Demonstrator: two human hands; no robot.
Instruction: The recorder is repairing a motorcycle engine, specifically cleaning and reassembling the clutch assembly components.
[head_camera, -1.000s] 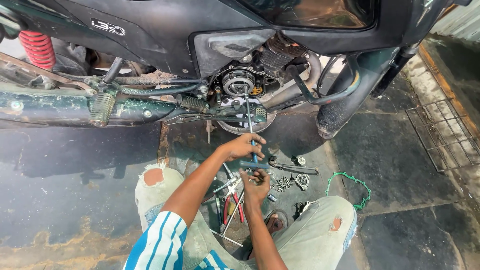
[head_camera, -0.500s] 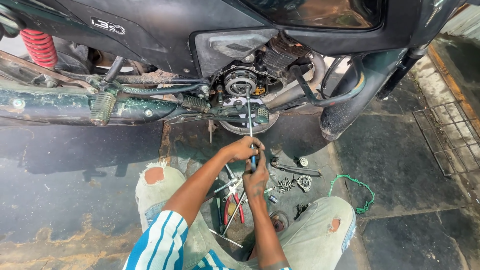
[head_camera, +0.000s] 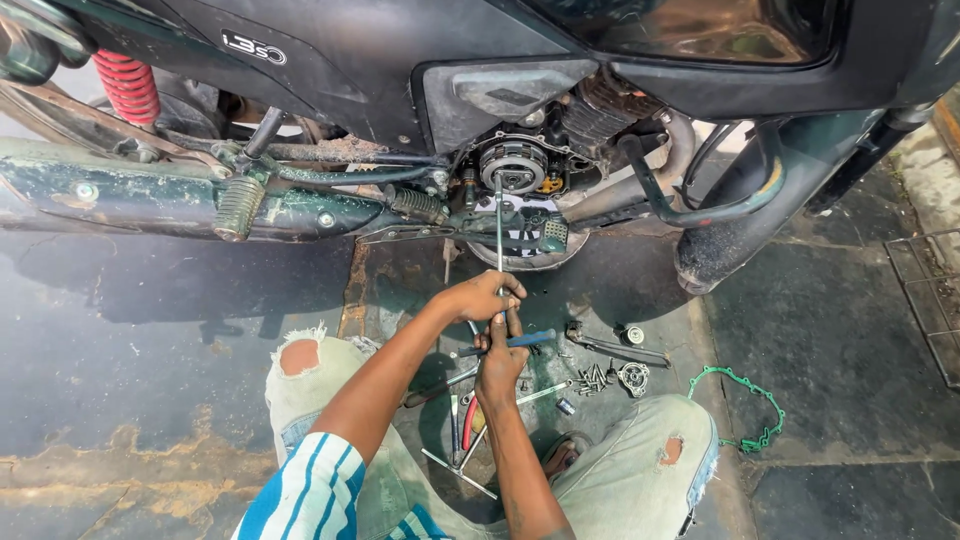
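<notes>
Working: a person squats beside a motorcycle (head_camera: 400, 60) and drives a long T-handle wrench (head_camera: 499, 250) into its open engine side.
Step in hand: by my judgement, turning a fastener at the clutch (head_camera: 513, 165), where the wrench tip meets the round metal assembly.
Next move calls for: likely keeping the shaft straight on the fastener while the cross handle is twisted; a slip off the head looks possible if it tilts.
Left hand (head_camera: 487, 295): clenched around the upper part of the wrench shaft, knuckles up, fingers fully closed.
Right hand (head_camera: 500, 360): closed on the blue cross handle (head_camera: 525, 340) at the near end of the wrench, just below the left hand.
Wrench position: runs nearly upright in the view, from the hands to the clutch.
Near the hands: loose tools (head_camera: 460, 420) lie on the ground between the knees, one with a red grip.
To the right: a small heap of bolts (head_camera: 592, 377), a round metal part (head_camera: 633, 377), a dark lever (head_camera: 615, 347), and further out a green gasket (head_camera: 745, 405).
Ground: dark wet stone slabs (head_camera: 150, 350).
Farther out: the exhaust pipe (head_camera: 150, 195) runs left, with a red spring (head_camera: 125, 85) above it.
Clothing: pale torn trousers (head_camera: 620, 480) and a striped sleeve (head_camera: 310, 495).
</notes>
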